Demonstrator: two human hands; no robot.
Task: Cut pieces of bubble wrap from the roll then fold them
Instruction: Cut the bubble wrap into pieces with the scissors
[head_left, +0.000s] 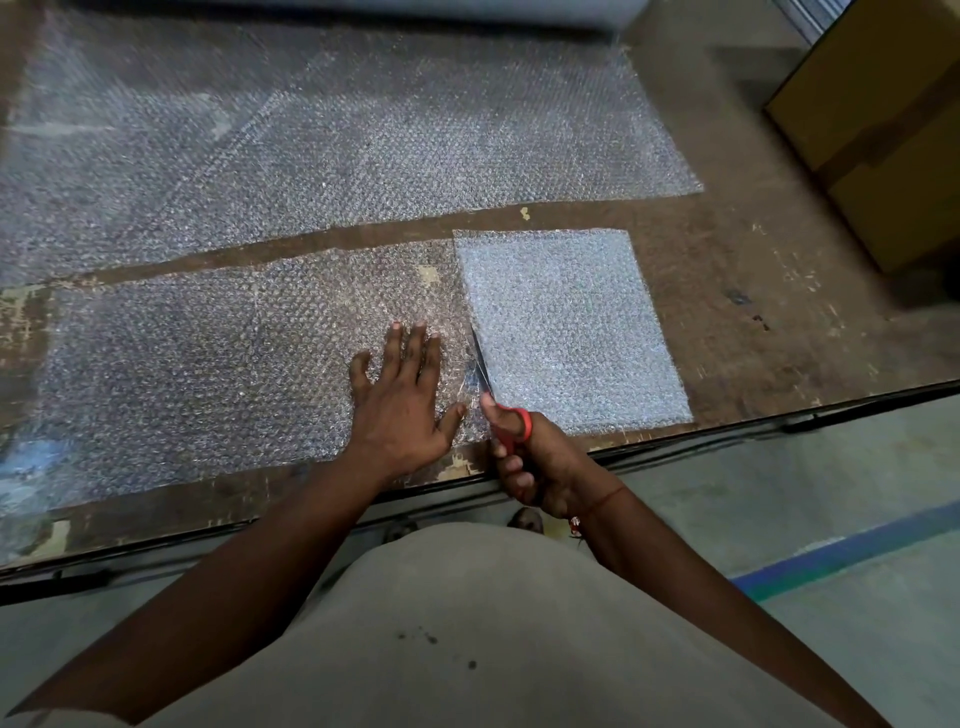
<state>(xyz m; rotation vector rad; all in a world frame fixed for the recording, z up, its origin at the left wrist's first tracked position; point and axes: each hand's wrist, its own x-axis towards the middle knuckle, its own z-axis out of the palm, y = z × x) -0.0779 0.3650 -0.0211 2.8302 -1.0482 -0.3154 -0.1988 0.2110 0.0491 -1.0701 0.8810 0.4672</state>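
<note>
Bare tabletop (769, 322) lies open right of the folded bubble wrap piece (566, 327), bounded far right by a cardboard box (878, 135); flat bubble wrap sheets (311, 156) cover the remainder.

A strip of bubble wrap (208, 364) lies along the near edge of the table (753, 312), with a folded piece (566, 327) on its right end. Behind both, a wider sheet (337, 145) spreads across the table. A cardboard box (883, 130) stands at the far right.

The left hand (400, 400) rests flat on the strip, just left of the scissors (498, 400) held in the right hand (540, 462).
</note>
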